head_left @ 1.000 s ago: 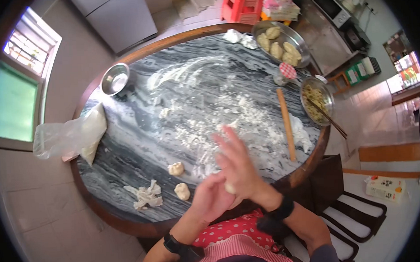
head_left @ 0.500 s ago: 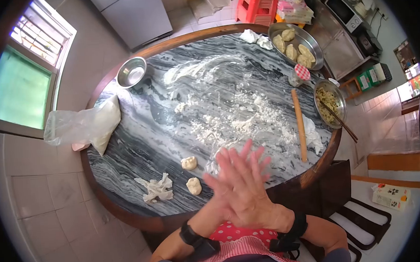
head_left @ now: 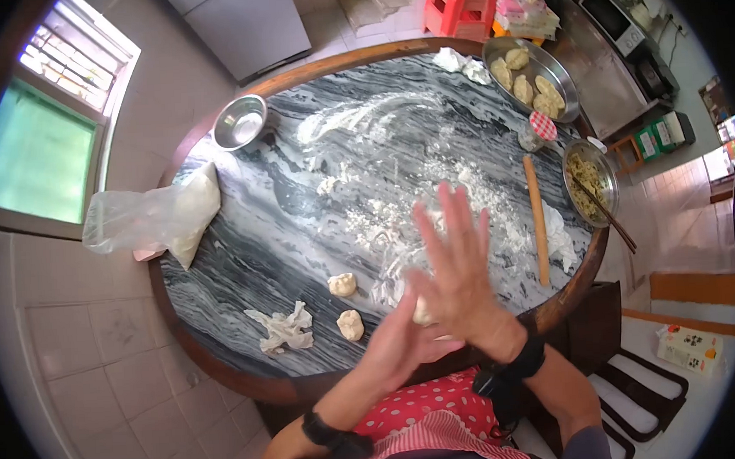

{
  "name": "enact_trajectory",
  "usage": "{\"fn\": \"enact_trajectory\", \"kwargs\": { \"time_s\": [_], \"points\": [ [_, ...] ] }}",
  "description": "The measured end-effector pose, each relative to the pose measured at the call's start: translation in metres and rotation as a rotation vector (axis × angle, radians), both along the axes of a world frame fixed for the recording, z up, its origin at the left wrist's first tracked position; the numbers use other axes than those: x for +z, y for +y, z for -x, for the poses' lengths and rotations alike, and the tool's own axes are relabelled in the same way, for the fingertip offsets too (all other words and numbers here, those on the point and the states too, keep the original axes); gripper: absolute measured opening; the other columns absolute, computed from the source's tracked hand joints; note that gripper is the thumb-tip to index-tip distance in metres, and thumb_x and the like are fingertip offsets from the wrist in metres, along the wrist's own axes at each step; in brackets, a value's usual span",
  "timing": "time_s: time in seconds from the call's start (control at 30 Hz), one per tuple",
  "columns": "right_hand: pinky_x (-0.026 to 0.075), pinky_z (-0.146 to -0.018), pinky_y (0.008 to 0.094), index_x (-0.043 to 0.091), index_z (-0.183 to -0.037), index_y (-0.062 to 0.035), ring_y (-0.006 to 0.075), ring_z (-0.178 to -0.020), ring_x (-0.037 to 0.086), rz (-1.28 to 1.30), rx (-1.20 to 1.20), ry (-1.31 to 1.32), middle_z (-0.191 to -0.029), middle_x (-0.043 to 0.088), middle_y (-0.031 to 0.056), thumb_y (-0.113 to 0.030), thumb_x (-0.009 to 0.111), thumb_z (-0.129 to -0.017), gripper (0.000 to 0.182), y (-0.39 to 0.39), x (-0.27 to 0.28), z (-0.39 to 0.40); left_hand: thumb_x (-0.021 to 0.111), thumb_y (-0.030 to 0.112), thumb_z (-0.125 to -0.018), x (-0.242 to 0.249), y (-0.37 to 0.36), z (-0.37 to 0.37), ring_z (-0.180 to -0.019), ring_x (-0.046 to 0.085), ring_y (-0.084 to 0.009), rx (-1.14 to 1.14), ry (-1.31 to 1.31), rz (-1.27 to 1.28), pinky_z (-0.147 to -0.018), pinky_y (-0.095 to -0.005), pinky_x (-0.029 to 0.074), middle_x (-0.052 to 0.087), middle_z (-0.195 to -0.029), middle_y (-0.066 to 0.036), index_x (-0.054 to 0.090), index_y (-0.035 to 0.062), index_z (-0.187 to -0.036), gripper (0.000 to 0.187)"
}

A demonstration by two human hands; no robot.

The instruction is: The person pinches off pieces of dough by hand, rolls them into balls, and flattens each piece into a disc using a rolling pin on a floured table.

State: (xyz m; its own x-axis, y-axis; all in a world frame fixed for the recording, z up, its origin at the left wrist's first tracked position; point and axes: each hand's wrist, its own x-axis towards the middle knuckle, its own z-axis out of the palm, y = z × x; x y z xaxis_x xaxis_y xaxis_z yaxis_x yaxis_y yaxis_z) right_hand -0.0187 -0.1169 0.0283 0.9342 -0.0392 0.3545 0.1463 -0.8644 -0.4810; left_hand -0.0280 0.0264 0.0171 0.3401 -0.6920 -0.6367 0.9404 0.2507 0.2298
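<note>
A small ball of dough (head_left: 422, 311) shows between my palms, partly hidden by both hands. My left hand (head_left: 400, 342) cups it from below, the thumb up along its side. Over it my right hand (head_left: 461, 278) stretches its fingers out and spread, somewhat blurred, the palm close against the dough. To the left on the marble table, two more dough pieces, an upper one (head_left: 342, 285) and a lower one (head_left: 350, 325), lie apart. Loose flour (head_left: 384, 220) is scattered beyond my hands.
A rolling pin (head_left: 537, 220) lies at the right, near a bowl of filling (head_left: 585, 185) with chopsticks (head_left: 608, 217). Behind stand a lidded jar (head_left: 537, 131) and a basin of dumplings (head_left: 572, 94). At the left are a flour bag (head_left: 192, 210), a metal bowl (head_left: 240, 124) and crumpled tissue (head_left: 281, 327).
My hands were pressed together; now they are parted and the dough ball shows between them. My right hand has moved up and right, over my lower left hand.
</note>
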Motion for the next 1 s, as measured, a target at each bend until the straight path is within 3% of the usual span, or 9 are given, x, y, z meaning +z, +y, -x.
{"fn": "enact_trajectory", "kwargs": {
  "time_s": [0.03, 0.07, 0.23, 0.43, 0.5, 0.73, 0.83, 0.97, 1.0],
  "points": [
    [0.01, -0.115, 0.0635, 0.048, -0.143, -0.0065, 0.0446, -0.146, 0.023, 0.003, -0.015, 0.019, -0.155, 0.032, 0.0249, -0.033, 0.051, -0.098, 0.052, -0.012, -0.001, 0.0, 0.051, 0.039, -0.102, -0.008, 0.013, -0.006, -0.099, 0.069, -0.0244, 0.021, -0.063, 0.104, -0.074, -0.0332, 0.062, 0.062, -0.12, -0.016, 0.046, 0.0077, -0.138, 0.048],
    [0.015, -0.115, 0.0618, 0.051, -0.139, -0.0046, 0.0438, -0.142, 0.03, -0.056, -0.062, 0.033, -0.151, 0.036, 0.0243, -0.03, 0.054, -0.097, 0.049, -0.023, -0.002, 0.004, 0.055, 0.027, -0.101, -0.012, 0.023, -0.011, -0.088, 0.07, -0.0208, 0.077, -0.156, 0.031, -0.065, -0.0298, 0.063, 0.066, -0.107, -0.012, 0.053, 0.0042, -0.128, 0.035],
    [0.04, -0.103, 0.0466, 0.055, -0.13, -0.0032, 0.0384, -0.12, 0.05, -0.097, 0.085, 0.173, -0.134, 0.052, 0.0194, -0.012, 0.073, -0.081, 0.053, -0.069, -0.035, 0.056, 0.06, 0.0, -0.094, -0.034, 0.069, -0.07, -0.092, 0.067, -0.0205, 0.268, -0.565, -0.605, -0.083, -0.0338, 0.059, 0.066, -0.108, -0.01, 0.054, 0.0023, -0.129, 0.036],
    [0.044, -0.1, 0.0463, 0.055, -0.13, -0.0051, 0.0378, -0.118, 0.053, -0.096, 0.454, 0.385, -0.133, 0.052, 0.0187, -0.022, 0.078, -0.078, 0.059, -0.077, -0.079, 0.122, 0.068, 0.009, -0.09, -0.107, 0.111, -0.107, -0.086, 0.067, -0.0144, 0.118, -0.954, -0.913, -0.074, -0.0252, 0.055, 0.068, -0.103, -0.007, 0.056, -0.0006, -0.132, 0.044],
    [0.045, -0.099, 0.0456, 0.054, -0.131, -0.0051, 0.0384, -0.117, 0.053, -0.201, 0.327, 0.459, -0.133, 0.052, 0.0184, -0.024, 0.078, -0.079, 0.06, -0.066, -0.082, 0.133, 0.073, 0.018, -0.087, -0.11, 0.107, -0.11, -0.072, 0.064, -0.0127, 0.057, -1.022, -1.164, -0.069, -0.0257, 0.051, 0.071, -0.091, -0.009, 0.061, -0.0031, -0.126, 0.045],
    [0.05, -0.09, 0.0409, 0.055, -0.133, -0.0079, 0.033, -0.111, 0.059, -0.417, 0.179, 0.544, -0.126, 0.054, 0.0143, -0.026, 0.077, -0.081, 0.06, -0.044, -0.103, 0.13, 0.068, 0.024, -0.093, -0.145, 0.129, -0.112, -0.082, 0.057, -0.0191, -0.118, -1.331, -1.507, -0.071, -0.0327, 0.05, 0.061, -0.1, -0.013, 0.065, -0.0014, -0.122, 0.039],
    [0.051, -0.085, 0.0407, 0.06, -0.125, -0.0079, 0.0332, -0.103, 0.06, -0.475, 0.194, 0.593, -0.117, 0.056, 0.0131, -0.021, 0.077, -0.081, 0.049, -0.041, -0.11, 0.126, 0.067, 0.018, -0.092, -0.123, 0.113, -0.092, -0.087, 0.056, -0.0199, 0.197, -1.436, -1.448, -0.074, -0.0352, 0.05, 0.058, -0.104, -0.013, 0.063, -0.0001, -0.125, 0.038],
    [0.051, -0.081, 0.0402, 0.062, -0.108, -0.0046, 0.034, -0.097, 0.06, -0.609, 0.169, 0.575, -0.108, 0.056, 0.0127, -0.004, 0.07, -0.077, 0.032, -0.037, -0.109, 0.128, 0.082, 0.018, -0.08, -0.084, 0.08, -0.033, -0.107, 0.058, -0.0217, -0.283, -1.715, -0.843, -0.088, -0.0326, 0.05, 0.055, -0.126, -0.01, 0.058, 0.0037, -0.132, 0.059],
    [0.051, -0.08, 0.0398, 0.062, -0.103, -0.0037, 0.0342, -0.096, 0.06, -0.593, 0.211, 0.535, -0.107, 0.056, 0.0128, 0.001, 0.067, -0.074, 0.029, -0.036, -0.106, 0.13, 0.086, 0.022, -0.074, -0.071, 0.071, -0.026, -0.116, 0.055, -0.0253, -0.394, -1.583, -0.707, -0.094, -0.0355, 0.047, 0.051, -0.134, -0.013, 0.055, 0.0041, -0.134, 0.07]
  ]
}}
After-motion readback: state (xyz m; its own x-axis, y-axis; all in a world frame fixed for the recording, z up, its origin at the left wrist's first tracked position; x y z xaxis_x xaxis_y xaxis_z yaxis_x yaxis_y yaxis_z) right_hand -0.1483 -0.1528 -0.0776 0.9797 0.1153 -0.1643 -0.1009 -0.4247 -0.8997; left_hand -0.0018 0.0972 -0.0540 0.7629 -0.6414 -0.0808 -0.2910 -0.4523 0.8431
